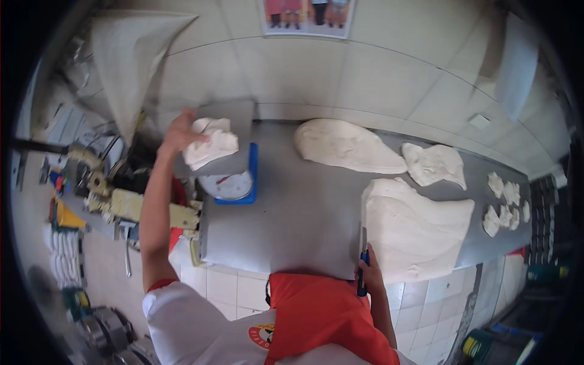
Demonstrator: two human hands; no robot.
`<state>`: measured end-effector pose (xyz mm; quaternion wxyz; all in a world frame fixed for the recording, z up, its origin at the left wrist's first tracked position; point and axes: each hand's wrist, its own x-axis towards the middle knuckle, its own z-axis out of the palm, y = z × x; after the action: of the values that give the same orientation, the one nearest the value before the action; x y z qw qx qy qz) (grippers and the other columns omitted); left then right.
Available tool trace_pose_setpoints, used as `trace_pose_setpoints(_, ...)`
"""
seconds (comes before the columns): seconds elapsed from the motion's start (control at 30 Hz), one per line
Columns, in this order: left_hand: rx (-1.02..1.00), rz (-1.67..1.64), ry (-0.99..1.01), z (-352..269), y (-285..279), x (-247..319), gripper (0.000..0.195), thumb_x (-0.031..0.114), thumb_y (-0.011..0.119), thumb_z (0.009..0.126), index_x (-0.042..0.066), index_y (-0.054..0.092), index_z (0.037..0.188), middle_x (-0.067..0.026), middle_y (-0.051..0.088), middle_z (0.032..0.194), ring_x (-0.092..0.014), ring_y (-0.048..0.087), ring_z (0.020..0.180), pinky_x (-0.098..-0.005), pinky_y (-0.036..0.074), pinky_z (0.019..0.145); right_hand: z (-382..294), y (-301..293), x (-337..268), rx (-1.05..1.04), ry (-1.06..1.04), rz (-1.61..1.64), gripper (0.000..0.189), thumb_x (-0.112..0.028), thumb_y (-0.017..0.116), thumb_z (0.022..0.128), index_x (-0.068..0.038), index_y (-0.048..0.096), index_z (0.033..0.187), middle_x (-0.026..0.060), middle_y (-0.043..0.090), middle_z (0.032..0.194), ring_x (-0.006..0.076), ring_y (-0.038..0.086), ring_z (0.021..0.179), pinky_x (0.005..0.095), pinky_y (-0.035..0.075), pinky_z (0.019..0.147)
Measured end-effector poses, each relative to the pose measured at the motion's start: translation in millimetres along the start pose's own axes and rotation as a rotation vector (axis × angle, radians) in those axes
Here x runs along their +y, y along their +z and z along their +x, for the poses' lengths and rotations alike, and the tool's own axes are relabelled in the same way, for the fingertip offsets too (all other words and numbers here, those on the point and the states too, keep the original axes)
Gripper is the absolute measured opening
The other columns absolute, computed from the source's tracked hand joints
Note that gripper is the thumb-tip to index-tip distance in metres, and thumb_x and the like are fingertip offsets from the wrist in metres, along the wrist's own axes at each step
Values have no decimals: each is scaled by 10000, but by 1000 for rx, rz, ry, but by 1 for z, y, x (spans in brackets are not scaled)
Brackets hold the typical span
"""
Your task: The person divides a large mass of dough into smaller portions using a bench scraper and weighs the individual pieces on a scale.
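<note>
A piece of raw dough (pixel 213 145) lies on the flat metal pan (pixel 237 114) of a blue dial scale (pixel 252 175). My left hand (pixel 182 134) grips the left side of this piece, thumb over its top and the other fingers towards the far edge. The scale's round white dial (pixel 232 186) faces me. In my right hand (pixel 373 275) is a cutter knife (pixel 362 269) with a blue and black handle. Its blade points away from me, along the left edge of a large dough slab (pixel 417 228).
Behind the slab, a long dough mass (pixel 349 146) and a smaller dough piece (pixel 433 164) rest on the metal table (pixel 283 219). Several small dough lumps (pixel 505 207) sit at the right end. Beige machinery (pixel 141 207) adjoins the table's left end; a tiled wall (pixel 301 73) bounds its back.
</note>
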<state>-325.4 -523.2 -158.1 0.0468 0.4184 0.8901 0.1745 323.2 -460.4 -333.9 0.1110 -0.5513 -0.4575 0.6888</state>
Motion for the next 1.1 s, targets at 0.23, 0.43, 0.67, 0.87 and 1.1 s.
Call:
trace_pose_setpoints(0.23,-354,-622,9,27,44,-118,760,8,635,649,-21,478,1393,-137,628,1244,-250,624,1100,-342,507,961,-28,-8,-9,-39,-155,-303,712,-75,477,976,-281,209,1603,36,536,754,131,530,592,305,479,547)
trace_pose_setpoints(0.43,-162,188,592,-2,35,65,365,-50,566,713,-35,610,1074,-203,646,989,-308,645,964,-399,491,815,-42,-52,33,43,-199,-226,726,-76,500,957,-255,209,1598,150,637,891,254,651,697,386,541,700)
trace_pose_setpoints(0.67,-304,-116,721,-146,11,444,329,8,726,668,-18,591,967,-195,561,845,-349,588,875,-444,442,765,-46,-156,69,9,-348,-199,727,-69,531,957,-215,221,1598,240,552,1380,367,572,1239,422,422,1040)
trace_pose_setpoints(0.87,169,-652,1006,-153,106,742,801,81,846,686,-41,487,1391,-134,579,1299,-233,574,1180,-379,458,1030,-93,-324,122,388,-204,-135,736,-60,485,958,-278,194,1597,230,671,1068,360,674,856,461,519,820)
trace_pose_setpoints(1.1,-544,-537,484,-99,307,1014,1158,659,745,775,-57,224,1521,-240,535,1391,-332,615,1165,-444,531,908,-178,-444,165,757,53,195,769,7,465,952,-305,199,1602,78,582,724,139,558,502,314,499,449)
